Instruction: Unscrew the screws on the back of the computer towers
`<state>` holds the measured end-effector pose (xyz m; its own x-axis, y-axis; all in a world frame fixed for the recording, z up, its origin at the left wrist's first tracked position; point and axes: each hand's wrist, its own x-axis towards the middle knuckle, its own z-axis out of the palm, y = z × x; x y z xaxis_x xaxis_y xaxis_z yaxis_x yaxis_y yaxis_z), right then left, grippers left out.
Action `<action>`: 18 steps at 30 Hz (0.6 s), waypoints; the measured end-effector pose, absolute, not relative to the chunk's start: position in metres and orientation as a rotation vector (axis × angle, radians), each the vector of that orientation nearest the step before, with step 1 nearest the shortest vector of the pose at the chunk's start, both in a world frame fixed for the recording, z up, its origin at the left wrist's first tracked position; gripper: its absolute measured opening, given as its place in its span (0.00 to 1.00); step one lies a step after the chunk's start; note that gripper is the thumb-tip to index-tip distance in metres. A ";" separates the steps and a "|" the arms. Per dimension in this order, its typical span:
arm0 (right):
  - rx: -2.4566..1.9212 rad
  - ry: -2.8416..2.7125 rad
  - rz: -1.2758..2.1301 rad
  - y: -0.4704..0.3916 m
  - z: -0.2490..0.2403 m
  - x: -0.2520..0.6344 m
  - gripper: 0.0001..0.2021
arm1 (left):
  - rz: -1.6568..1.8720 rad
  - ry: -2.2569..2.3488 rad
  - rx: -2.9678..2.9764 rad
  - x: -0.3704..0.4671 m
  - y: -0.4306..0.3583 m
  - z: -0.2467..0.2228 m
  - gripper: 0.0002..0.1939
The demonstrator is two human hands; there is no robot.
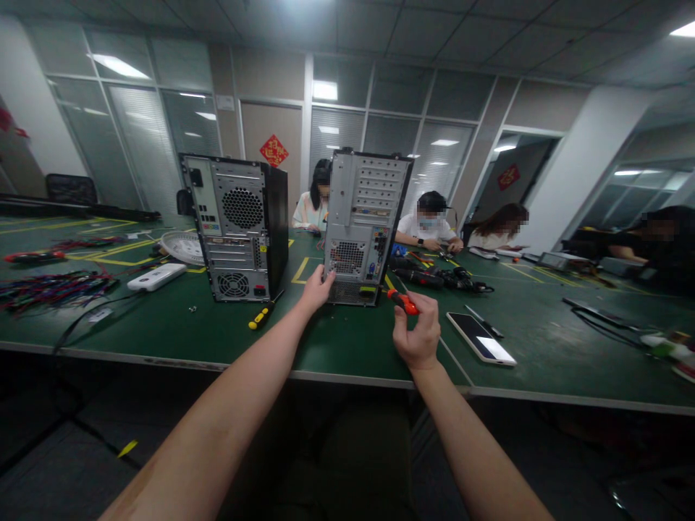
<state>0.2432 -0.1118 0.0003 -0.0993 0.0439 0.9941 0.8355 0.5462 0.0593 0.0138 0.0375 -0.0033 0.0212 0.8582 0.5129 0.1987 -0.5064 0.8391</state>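
Two desktop computer cases stand upright on the green table with their backs facing me. At the lower left edge of the right-hand computer case [347,224], my left hand [318,291] has its thumb on the back panel; its other fingers are mostly hidden round the side. My right hand [419,333] is closed on a red screwdriver [405,302], whose front end points left toward the case's lower right edge. Whether its tip touches the case, I cannot tell. The left-hand computer case [233,231] has a yellow-and-black screwdriver [262,314] lying before it.
A white power strip [157,277], bundled coloured wires [54,286] and a white basket [183,247] lie left. A phone [481,339], a pen-like tool [484,320] and black cables [439,276] lie right. Several people sit across the table [347,347].
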 end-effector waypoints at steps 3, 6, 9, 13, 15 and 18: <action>-0.786 -1.532 -0.802 -0.111 0.000 0.243 0.18 | 1.533 1.070 1.755 0.014 0.038 -0.004 0.11; -0.785 -1.530 -0.805 -0.111 0.001 0.243 0.18 | 1.540 1.052 1.763 0.013 0.039 -0.005 0.10; -0.768 -1.532 -0.808 -0.111 0.002 0.242 0.18 | 1.538 1.050 1.760 0.014 0.040 -0.006 0.10; -0.764 -1.528 -0.809 -0.111 0.002 0.242 0.18 | 1.535 1.045 1.761 0.014 0.039 -0.005 0.10; -0.774 -1.526 -0.807 -0.111 0.002 0.242 0.18 | 1.529 1.053 1.763 0.013 0.039 -0.005 0.10; -0.770 -1.526 -0.807 -0.111 0.002 0.242 0.18 | 1.526 1.053 1.765 0.013 0.040 -0.006 0.10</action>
